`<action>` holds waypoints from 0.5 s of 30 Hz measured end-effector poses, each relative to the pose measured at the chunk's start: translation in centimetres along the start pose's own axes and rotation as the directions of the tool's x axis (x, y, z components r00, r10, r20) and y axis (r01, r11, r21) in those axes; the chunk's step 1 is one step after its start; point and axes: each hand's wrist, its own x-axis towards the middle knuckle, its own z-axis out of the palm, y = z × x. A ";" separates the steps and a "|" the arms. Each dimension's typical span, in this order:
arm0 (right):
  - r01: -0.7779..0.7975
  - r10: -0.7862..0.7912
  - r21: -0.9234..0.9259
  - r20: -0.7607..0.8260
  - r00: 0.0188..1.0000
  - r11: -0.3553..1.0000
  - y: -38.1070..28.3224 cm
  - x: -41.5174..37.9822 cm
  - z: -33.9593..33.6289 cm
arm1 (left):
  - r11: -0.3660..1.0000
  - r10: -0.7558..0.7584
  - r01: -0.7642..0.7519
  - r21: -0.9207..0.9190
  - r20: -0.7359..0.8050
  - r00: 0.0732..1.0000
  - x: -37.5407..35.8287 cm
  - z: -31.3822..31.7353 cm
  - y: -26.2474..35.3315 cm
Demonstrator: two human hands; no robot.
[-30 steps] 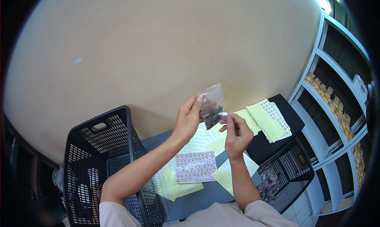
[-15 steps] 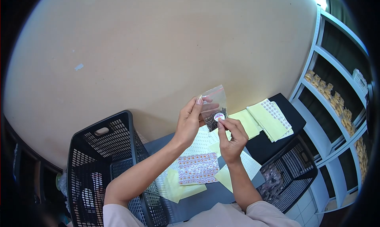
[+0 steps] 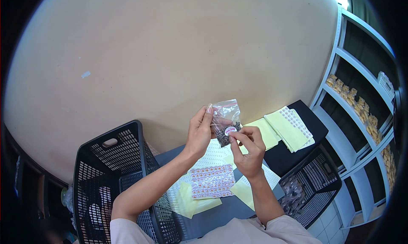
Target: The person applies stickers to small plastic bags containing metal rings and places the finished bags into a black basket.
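Note:
My left hand (image 3: pixel 200 131) grips the left edge of a clear zip bag (image 3: pixel 226 110), thumb in front and fingers behind it. Dark, thin pieces fill the bag's lower part. On its front lies a round white sticker (image 3: pixel 230 131) with pink print. My right hand (image 3: pixel 250 149) is closed, thumb and forefinger pinched at the sticker's lower edge against the bag. Below the hands, a sheet of round stickers (image 3: pixel 212 181) with orange and purple print rests on the grey table (image 3: pixel 193 227), among yellow backing papers (image 3: pixel 185 200) and white label sheets.
A tall black crate (image 3: pixel 108 159) stands left of the table. To the right, a black box (image 3: pixel 316 120) bears stacked yellow and white sheets (image 3: pixel 289 129). Below it, another black crate (image 3: pixel 314 184) holds filled clear bags. White shelves (image 3: pixel 340 112) with rows of yellowish packs curve along the right.
Both hands have lowered slightly and shifted a little left with the bag, which now stands more upright. The right thumb and forefinger remain at the sticker.

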 end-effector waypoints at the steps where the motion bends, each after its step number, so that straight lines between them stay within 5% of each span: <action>1: -0.027 0.027 -0.007 0.044 0.999 1.000 0.0 -0.1 -0.3 | 1.000 -0.001 0.001 0.000 -0.004 1.000 -0.1 0.0 0.0; 5: -0.105 0.068 0.196 0.187 0.980 0.975 0.7 0.3 -1.8 | 0.996 0.051 -0.047 0.079 -0.050 0.997 0.2 0.0 -0.5; 7: -0.273 0.284 0.429 0.040 0.958 0.861 1.2 -0.1 -1.4 | 0.983 0.145 -0.142 0.116 -0.017 0.989 -0.1 0.7 -0.4; 9: -0.290 0.330 0.416 -0.025 0.944 0.862 1.3 0.0 -1.3 | 0.963 0.181 -0.181 0.199 0.016 0.983 0.1 0.3 -1.2; 11: -0.523 0.490 0.570 0.228 0.841 0.633 1.3 0.1 -1.2 | 0.932 0.220 -0.225 0.283 0.052 0.974 0.3 -0.1 -1.8; 12: -0.572 0.443 0.507 0.363 0.820 0.644 1.2 0.2 -1.3 | 0.894 0.278 -0.297 0.335 0.103 0.955 0.2 0.0 -1.8; 15: -0.636 0.511 0.589 0.392 0.765 0.500 1.4 -0.2 -0.6 | 0.883 0.258 -0.299 0.363 0.158 0.953 -0.3 0.4 -1.2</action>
